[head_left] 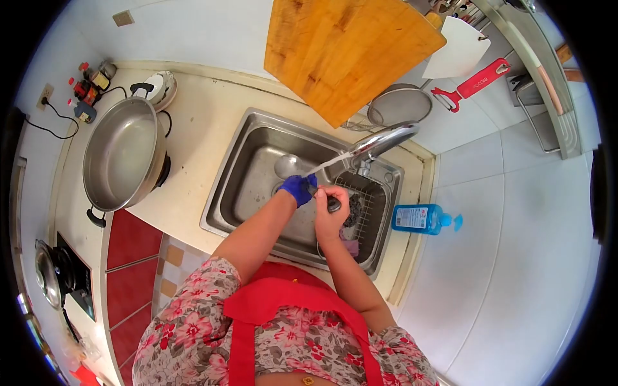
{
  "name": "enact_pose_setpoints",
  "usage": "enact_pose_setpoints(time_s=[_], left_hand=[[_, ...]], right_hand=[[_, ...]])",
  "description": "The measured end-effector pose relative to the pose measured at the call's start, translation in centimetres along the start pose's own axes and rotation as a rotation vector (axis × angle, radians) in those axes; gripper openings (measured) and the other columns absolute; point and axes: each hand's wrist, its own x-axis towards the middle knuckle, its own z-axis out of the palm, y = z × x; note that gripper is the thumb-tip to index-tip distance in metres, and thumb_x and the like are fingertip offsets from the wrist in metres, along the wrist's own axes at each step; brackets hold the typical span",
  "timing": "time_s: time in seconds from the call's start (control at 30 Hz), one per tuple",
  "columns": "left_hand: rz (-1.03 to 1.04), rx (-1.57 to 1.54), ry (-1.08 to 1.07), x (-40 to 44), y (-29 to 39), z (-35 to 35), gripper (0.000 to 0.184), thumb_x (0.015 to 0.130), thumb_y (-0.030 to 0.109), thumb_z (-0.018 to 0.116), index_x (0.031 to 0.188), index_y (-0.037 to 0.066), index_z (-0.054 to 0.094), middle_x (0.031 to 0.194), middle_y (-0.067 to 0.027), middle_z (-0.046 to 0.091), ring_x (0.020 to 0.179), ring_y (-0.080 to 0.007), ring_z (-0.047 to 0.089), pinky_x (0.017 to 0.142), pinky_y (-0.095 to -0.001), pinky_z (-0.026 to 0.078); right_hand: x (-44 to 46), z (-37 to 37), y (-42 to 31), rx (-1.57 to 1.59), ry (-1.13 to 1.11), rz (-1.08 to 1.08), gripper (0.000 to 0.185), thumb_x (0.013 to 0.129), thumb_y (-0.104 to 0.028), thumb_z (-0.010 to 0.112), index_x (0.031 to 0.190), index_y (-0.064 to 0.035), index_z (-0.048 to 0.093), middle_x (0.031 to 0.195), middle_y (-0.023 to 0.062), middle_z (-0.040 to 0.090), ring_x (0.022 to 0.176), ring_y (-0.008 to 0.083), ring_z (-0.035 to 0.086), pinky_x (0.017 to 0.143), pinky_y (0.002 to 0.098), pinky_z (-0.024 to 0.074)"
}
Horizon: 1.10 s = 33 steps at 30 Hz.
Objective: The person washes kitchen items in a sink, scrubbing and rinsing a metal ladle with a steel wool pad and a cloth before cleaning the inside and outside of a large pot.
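Observation:
My right hand is closed around the dark handle of a kitchen utensil that looks like a ladle. Blue material covers my left hand; whether it is a glove or a cloth I cannot tell. That hand is closed around the utensil just beyond the handle. A round metal bowl, apparently the ladle's, shows past my left hand over the sink floor. Water runs from the chrome faucet toward my hands. Both hands are over the steel sink.
A wire rack with a dark scrubber sits at the sink's right. Beyond stands a blue soap bottle. A cutting board and strainer are behind the sink. A large pan is on the left counter.

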Motion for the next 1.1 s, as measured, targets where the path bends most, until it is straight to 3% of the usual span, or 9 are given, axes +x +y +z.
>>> enact_pose_setpoints(time_s=[0.1,0.17,0.27,0.33,0.47,0.53,0.63,0.9,1.1], left_hand=[[-0.087,-0.185,-0.032,0.2,-0.1,-0.5,0.030,0.084,0.032,0.040,0.096,0.009,0.054,0.097,-0.0126,0.062,0.090,-0.0291,0.059,0.078,-0.0364,0.046],[-0.104,-0.869,-0.075,0.1,-0.1,-1.6,0.030,0.087,0.027,0.034,0.103,0.010,0.054,0.099,-0.0113,0.062,0.092,-0.0273,0.059,0.081,-0.0353,0.045],[0.015,-0.517,0.019,0.7,-1.0,-1.4,0.031,0.088,0.018,0.032,0.110,0.009,0.051,0.104,-0.0109,0.061,0.095,-0.0245,0.057,0.085,-0.0321,0.044],[-0.021,-0.590,0.035,0.6,-1.5,-0.9,0.030,0.088,0.018,0.032,0.109,0.009,0.051,0.103,-0.0110,0.060,0.095,-0.0244,0.056,0.085,-0.0321,0.044],[-0.302,-1.748,-0.021,0.1,-1.1,-1.7,0.029,0.088,0.018,0.032,0.107,0.009,0.052,0.103,-0.0112,0.060,0.095,-0.0238,0.056,0.085,-0.0319,0.043],[-0.418,-2.348,-0.116,-0.2,-0.9,-2.6,0.028,0.088,0.018,0.031,0.105,0.010,0.052,0.103,-0.0114,0.059,0.095,-0.0236,0.055,0.085,-0.0317,0.043],[-0.450,-2.721,-0.216,0.4,-0.3,-3.5,0.028,0.088,0.017,0.031,0.103,0.010,0.053,0.103,-0.0115,0.059,0.095,-0.0231,0.055,0.085,-0.0316,0.042],[-0.511,-2.964,-0.184,1.1,1.3,-4.2,0.027,0.087,0.017,0.031,0.099,0.010,0.054,0.102,-0.0121,0.058,0.094,-0.0220,0.054,0.085,-0.0313,0.041],[-0.624,-2.678,-0.047,-0.2,1.7,-3.6,0.027,0.087,0.019,0.031,0.098,0.008,0.053,0.097,-0.0128,0.058,0.089,-0.0208,0.055,0.078,-0.0320,0.043]], right_hand=[[1.5,0.9,-0.2,-0.044,0.029,0.146,0.012,0.078,-0.003,0.061,0.082,-0.0026,0.050,0.080,0.0024,0.054,0.075,0.0086,0.050,0.073,0.0226,0.0415],[2.9,1.4,1.2,-0.054,-0.023,0.137,0.013,0.077,-0.003,0.063,0.080,-0.0032,0.051,0.077,0.0008,0.053,0.073,0.0072,0.048,0.069,0.0217,0.0409],[4.2,2.5,2.6,0.001,-0.067,0.199,0.012,0.075,-0.001,0.063,0.082,-0.0031,0.053,0.076,0.0004,0.053,0.072,0.0068,0.048,0.066,0.0213,0.0408],[4.8,2.7,3.8,0.009,-0.140,0.200,0.014,0.076,-0.001,0.063,0.086,-0.0032,0.053,0.078,0.0003,0.053,0.073,0.0069,0.049,0.067,0.0210,0.0407],[5.6,2.8,3.0,0.112,-0.316,0.213,0.013,0.078,-0.005,0.062,0.088,-0.0027,0.056,0.078,0.0015,0.055,0.071,0.0074,0.049,0.063,0.0209,0.0397],[6.1,3.0,2.7,0.150,-0.262,0.239,0.010,0.081,-0.010,0.059,0.088,-0.0027,0.056,0.077,0.0017,0.055,0.071,0.0078,0.049,0.063,0.0209,0.0394],[6.9,2.8,2.7,0.157,-0.254,0.249,0.018,0.087,-0.018,0.050,0.088,-0.0016,0.056,0.075,0.0031,0.055,0.071,0.0105,0.050,0.064,0.0226,0.0399],[7.6,2.8,3.2,0.141,-0.237,0.298,0.024,0.088,-0.020,0.048,0.085,0.0024,0.055,0.061,0.0046,0.050,0.059,0.0138,0.049,0.059,0.0262,0.0411],[8.1,0.7,2.8,0.310,-0.330,0.672,0.020,0.085,-0.018,0.053,0.088,0.0008,0.057,0.072,0.0037,0.055,0.065,0.0127,0.052,0.061,0.0243,0.0417]])
